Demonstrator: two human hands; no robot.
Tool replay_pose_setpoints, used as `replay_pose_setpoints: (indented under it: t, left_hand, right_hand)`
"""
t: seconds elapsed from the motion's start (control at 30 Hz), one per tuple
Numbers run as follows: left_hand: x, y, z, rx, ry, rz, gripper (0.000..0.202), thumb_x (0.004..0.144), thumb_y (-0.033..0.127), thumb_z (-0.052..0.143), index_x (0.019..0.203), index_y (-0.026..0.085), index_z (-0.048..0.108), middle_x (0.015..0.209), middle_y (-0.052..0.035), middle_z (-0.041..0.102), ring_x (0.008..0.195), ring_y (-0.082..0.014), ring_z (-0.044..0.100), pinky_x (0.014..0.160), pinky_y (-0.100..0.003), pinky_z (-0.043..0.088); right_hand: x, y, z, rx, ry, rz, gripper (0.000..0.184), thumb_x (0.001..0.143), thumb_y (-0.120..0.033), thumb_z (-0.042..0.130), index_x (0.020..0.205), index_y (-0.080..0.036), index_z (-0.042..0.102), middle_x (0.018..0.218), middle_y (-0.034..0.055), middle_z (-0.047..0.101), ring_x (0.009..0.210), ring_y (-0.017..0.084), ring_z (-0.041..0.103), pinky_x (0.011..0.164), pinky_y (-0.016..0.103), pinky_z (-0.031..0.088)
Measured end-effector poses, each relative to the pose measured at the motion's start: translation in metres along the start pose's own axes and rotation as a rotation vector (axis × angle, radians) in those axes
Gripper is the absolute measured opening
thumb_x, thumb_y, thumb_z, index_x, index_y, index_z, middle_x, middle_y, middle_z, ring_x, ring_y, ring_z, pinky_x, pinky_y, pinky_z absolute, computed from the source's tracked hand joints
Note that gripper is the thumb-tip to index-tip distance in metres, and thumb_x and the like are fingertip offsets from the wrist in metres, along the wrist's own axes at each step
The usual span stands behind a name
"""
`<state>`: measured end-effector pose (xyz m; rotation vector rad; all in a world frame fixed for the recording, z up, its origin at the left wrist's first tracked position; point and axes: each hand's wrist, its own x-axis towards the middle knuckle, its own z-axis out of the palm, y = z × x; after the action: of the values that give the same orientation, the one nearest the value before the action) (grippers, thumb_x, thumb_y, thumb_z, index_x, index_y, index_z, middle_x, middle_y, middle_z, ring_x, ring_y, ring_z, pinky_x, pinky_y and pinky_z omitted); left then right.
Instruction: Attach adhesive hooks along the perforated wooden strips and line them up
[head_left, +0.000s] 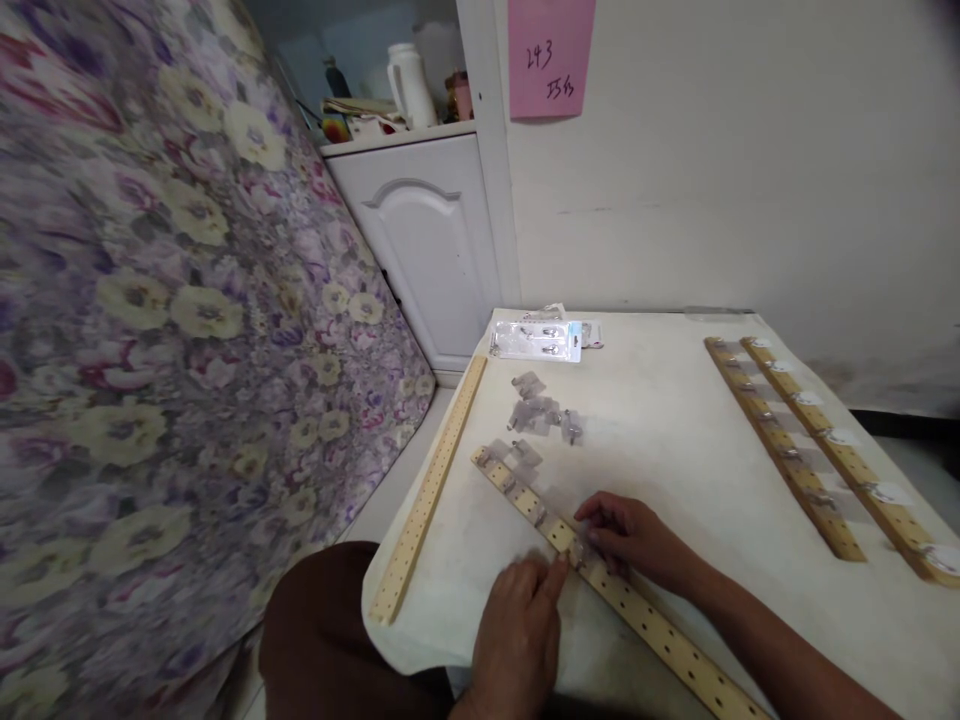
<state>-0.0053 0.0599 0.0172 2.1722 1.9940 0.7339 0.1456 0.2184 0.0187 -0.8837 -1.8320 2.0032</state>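
A long wooden strip with holes (pixel 645 618) lies diagonally on the white table (pixel 675 440) in front of me, with small clear clips fitted along its far end. My left hand (pixel 517 630) and my right hand (pixel 634 535) meet over its middle. Both pinch a small clear clip (pixel 577 552) against the strip with their fingertips. A loose heap of clear clips (pixel 541 412) lies a little beyond the strip.
Another bare holed strip (pixel 429 492) lies along the table's left edge. Two strips with clips fitted (pixel 817 450) lie at the right. A clear blister pack (pixel 537 340) sits at the far edge. A flowered bedcover (pixel 165 330) fills the left, with a white cabinet (pixel 427 250) behind.
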Motion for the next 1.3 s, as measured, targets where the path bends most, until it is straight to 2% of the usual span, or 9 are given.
replay_pose_setpoints:
  t: [0.3,0.47,0.97,1.3]
  left_hand:
    - [-0.0004,-0.0006,0.0010,0.020,0.024,0.002,0.055,0.083,0.002,0.038,0.134,0.022,0.044,0.089,-0.0070,0.056,0.080,-0.0191,0.052,0.069,-0.036,0.051]
    - [-0.0016,-0.0026,0.0038,0.034,0.001,0.008,0.060,0.080,0.000,0.038,0.136,0.022,0.041,0.092,-0.0075,0.055,0.082,-0.0199,0.051,0.071,-0.037,0.050]
    - [-0.0021,-0.0033,0.0038,0.097,-0.042,0.025,0.055,0.082,0.002,0.039,0.134,0.019,0.042,0.097,-0.0096,0.055,0.084,-0.0219,0.050,0.073,-0.041,0.050]
    - [0.0024,-0.0012,-0.0020,0.058,-0.080,-0.014,0.060,0.078,-0.001,0.040,0.133,0.022,0.042,0.094,-0.0078,0.055,0.084,-0.0220,0.052,0.072,-0.040,0.050]
  right_hand:
    - [-0.0007,-0.0030,0.0008,-0.021,0.007,-0.011,0.014,0.078,-0.025,0.056,0.091,-0.020,0.054,0.064,-0.0073,0.054,0.041,0.007,0.051,0.040,0.019,0.039]
    - [-0.0006,-0.0009,-0.0001,-0.026,0.004,-0.010,0.013,0.078,-0.023,0.055,0.091,-0.020,0.053,0.064,-0.0074,0.054,0.041,0.006,0.051,0.040,0.018,0.038]
    - [0.0027,0.0013,0.0023,-0.014,0.038,0.013,0.014,0.073,-0.016,0.055,0.087,-0.019,0.055,0.063,-0.0073,0.056,0.040,0.006,0.051,0.039,0.018,0.039]
    - [0.0031,0.0026,0.0005,-0.044,0.043,-0.014,0.016,0.074,-0.021,0.059,0.089,-0.018,0.056,0.064,-0.0068,0.055,0.037,0.005,0.048,0.036,0.017,0.038]
